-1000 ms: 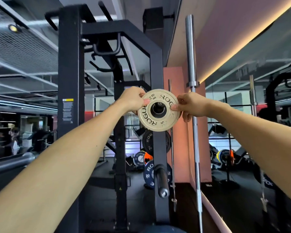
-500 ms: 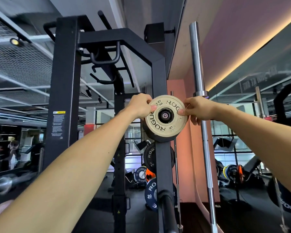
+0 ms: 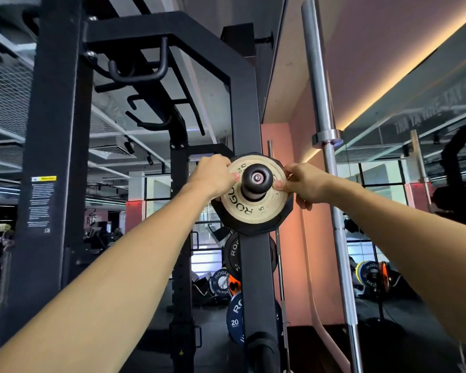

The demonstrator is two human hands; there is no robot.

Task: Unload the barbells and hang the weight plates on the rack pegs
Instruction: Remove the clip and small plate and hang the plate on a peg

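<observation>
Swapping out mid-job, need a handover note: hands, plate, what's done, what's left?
Left hand and right hand each grip an edge of the tan plate.
Plate is on the upper rack peg, peg end poking through its hole, against a black plate behind it.
Done: this plate is hung.
Left: let go, fetch any other plates. Upright barbell at right shows no plates.

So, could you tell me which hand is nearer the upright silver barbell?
Right. The right hand grips the tan plate's edge beside the barbell; the left hand grips the far edge.
</observation>
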